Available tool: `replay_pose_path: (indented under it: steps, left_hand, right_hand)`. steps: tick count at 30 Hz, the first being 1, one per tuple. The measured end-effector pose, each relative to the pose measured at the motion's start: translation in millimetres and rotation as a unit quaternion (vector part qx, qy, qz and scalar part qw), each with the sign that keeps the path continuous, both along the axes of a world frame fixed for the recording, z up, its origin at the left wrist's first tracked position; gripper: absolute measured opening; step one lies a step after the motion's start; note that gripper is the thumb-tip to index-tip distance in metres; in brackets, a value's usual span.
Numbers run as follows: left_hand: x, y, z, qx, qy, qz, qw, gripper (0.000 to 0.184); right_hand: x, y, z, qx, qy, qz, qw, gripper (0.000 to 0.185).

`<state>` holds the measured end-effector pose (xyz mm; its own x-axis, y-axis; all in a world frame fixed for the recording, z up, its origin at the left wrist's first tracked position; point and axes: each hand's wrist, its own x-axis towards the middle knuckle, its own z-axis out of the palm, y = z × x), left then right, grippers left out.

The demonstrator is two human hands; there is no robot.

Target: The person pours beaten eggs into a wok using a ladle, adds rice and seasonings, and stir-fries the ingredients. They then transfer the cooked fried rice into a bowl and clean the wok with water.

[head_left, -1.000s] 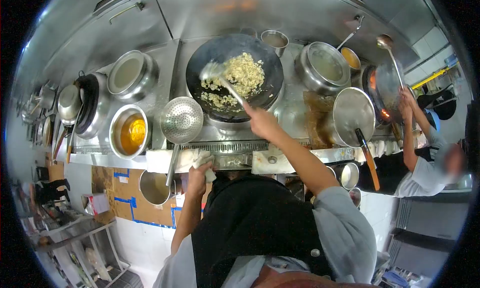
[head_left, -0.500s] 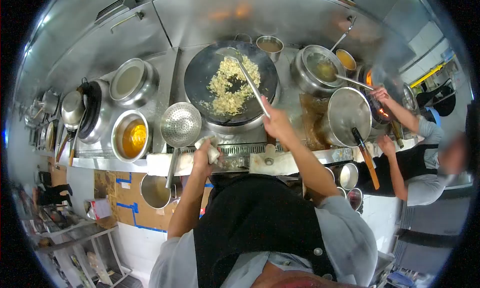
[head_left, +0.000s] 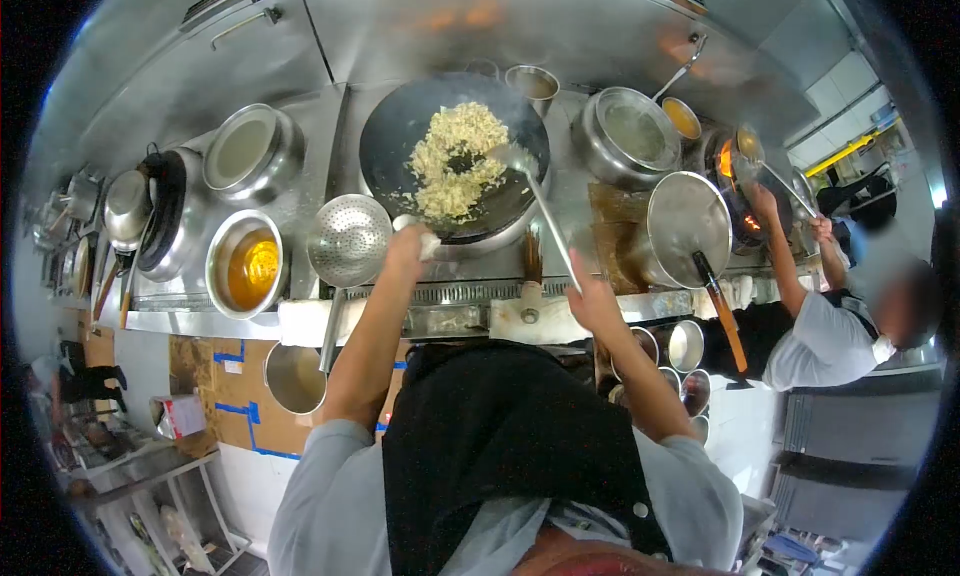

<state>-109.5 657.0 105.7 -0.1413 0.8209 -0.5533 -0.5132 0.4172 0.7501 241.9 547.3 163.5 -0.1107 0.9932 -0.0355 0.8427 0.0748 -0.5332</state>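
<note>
The black wok (head_left: 385, 166) stands on the burner with a ring of pale yellow, finely broken food (head_left: 455, 141) in it. My right hand (head_left: 594, 302) is wrapped around the end of a long metal wok spatula (head_left: 545, 211), whose head rests at the right side of the food. At the near left rim of the wok, my left hand (head_left: 408, 248) is closed on a white folded cloth (head_left: 428, 246); the fingers partly hide it. A perforated strainer (head_left: 350, 238) lies just left of that hand, its handle pointing toward me.
A bowl of amber oil (head_left: 247, 266) and a lidded-looking pot (head_left: 245, 151) stand to the left. Right of the wok are a pot of liquid (head_left: 632, 131) and a large mesh strainer (head_left: 688, 226). A co-worker (head_left: 820, 341) holds a ladle over a flaming burner.
My right hand has drawn back toward me, bringing the spatula head from the far side of the food to its right. My left hand has moved up to the wok's rim with the cloth.
</note>
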Motion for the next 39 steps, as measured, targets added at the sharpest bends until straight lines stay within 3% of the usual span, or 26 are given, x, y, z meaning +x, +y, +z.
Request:
replay_pose_path:
  steps: [3, 5, 8, 9, 12, 14, 15, 16, 17, 19, 20, 21, 22, 24, 26, 27, 28, 29, 30, 32, 34, 35, 36, 39]
  left_hand:
    - [3, -31, 26, -0.002, 0.007, 0.020, 1.000, 0.017]
    - [0, -52, 41, -0.037, -0.033, 0.019, 0.999, 0.018]
    - [-7, -10, -1, 0.019, 0.058, -0.043, 0.997, 0.015]
    - [-16, -1, -17, -0.017, 0.043, -0.087, 0.995, 0.011]
    - [-32, -52, -47, 0.028, 0.004, -0.022, 0.999, 0.012]
    - [-64, -100, -58, -0.009, 0.015, -0.074, 0.997, 0.013]
    - [-89, -114, -103, -0.031, -0.012, -0.132, 0.991, 0.012]
    - [-99, -108, -101, 0.069, 0.127, -0.200, 0.969, 0.011]
    - [-111, -100, -94, 0.170, 0.263, -0.261, 0.913, 0.011]
    - [-101, -69, -19, 0.036, 0.037, -0.166, 0.985, 0.006]
    - [-95, -53, 20, -0.031, -0.063, -0.091, 0.993, 0.004]
    - [-91, -27, 47, -0.028, -0.084, -0.090, 0.992, 0.002]
    - [-88, -2, 40, 0.030, -0.122, -0.114, 0.985, 0.004]
    - [-85, 30, 41, 0.045, -0.111, -0.181, 0.976, 0.006]
    - [-90, 39, 43, 0.049, -0.086, -0.273, 0.957, 0.012]
    - [-96, 4, 56, 0.004, -0.045, -0.228, 0.973, 0.008]
    - [-119, -34, 27, 0.088, -0.091, -0.211, 0.969, 0.006]
    - [-139, -79, 32, 0.000, -0.054, -0.167, 0.984, 0.001]
    - [-178, -121, 8, 0.063, 0.009, -0.243, 0.968, 0.005]
    - [-212, -159, 7, 0.043, 0.020, -0.317, 0.947, 0.009]
    - [-217, -174, 75, -0.119, -0.072, -0.300, 0.944, 0.007]
    - [-217, -169, 66, -0.093, -0.081, -0.310, 0.943, 0.005]
    - [-209, -172, 68, -0.081, -0.069, -0.338, 0.935, 0.007]
    - [-153, -182, 65, -0.097, -0.100, -0.304, 0.942, 0.010]
  right_hand:
    - [10, -42, 55, -0.001, 0.118, 0.161, 0.980, 0.077]
    - [-6, -40, 105, -0.143, 0.101, 0.166, 0.971, 0.077]
    - [-15, 26, 31, -0.131, 0.007, 0.154, 0.979, 0.079]
    - [-35, 47, 16, -0.100, -0.046, 0.126, 0.986, 0.079]
    - [-103, 54, 24, -0.012, -0.071, 0.027, 0.997, 0.082]
    - [-126, 3, 29, 0.005, 0.007, -0.025, 1.000, 0.080]
    - [-135, -32, 10, 0.062, 0.066, -0.032, 0.995, 0.078]
    - [-140, -59, -14, 0.119, 0.123, -0.035, 0.985, 0.076]
    - [-145, -73, -30, 0.109, 0.139, -0.047, 0.983, 0.075]
    - [-162, -117, -55, 0.071, 0.175, -0.081, 0.979, 0.072]
    - [-168, -115, -56, 0.005, 0.160, -0.135, 0.978, 0.071]
    - [-177, -108, -47, 0.059, 0.168, -0.144, 0.973, 0.070]
    - [-189, -105, -32, 0.110, 0.176, -0.155, 0.966, 0.068]
    - [-218, -92, 10, 0.110, 0.189, -0.244, 0.945, 0.052]
    - [-222, -92, 17, 0.073, 0.190, -0.298, 0.933, 0.036]
    - [-232, -100, 35, 0.105, 0.258, -0.305, 0.911, 0.033]
    - [-236, -116, 40, 0.128, 0.249, -0.313, 0.907, 0.032]
    - [-239, -141, 41, 0.147, 0.240, -0.322, 0.904, 0.032]
    - [-242, -165, 37, 0.167, 0.232, -0.332, 0.899, 0.031]
    - [-249, -216, 41, 0.092, 0.251, -0.395, 0.879, 0.028]
    - [-256, -249, 38, 0.095, 0.280, -0.437, 0.849, 0.028]
    - [-257, -261, 38, 0.117, 0.299, -0.424, 0.847, 0.028]
    - [-253, -269, 34, 0.162, 0.234, -0.403, 0.870, 0.030]
    - [-260, -298, 47, 0.153, 0.279, -0.404, 0.857, 0.034]
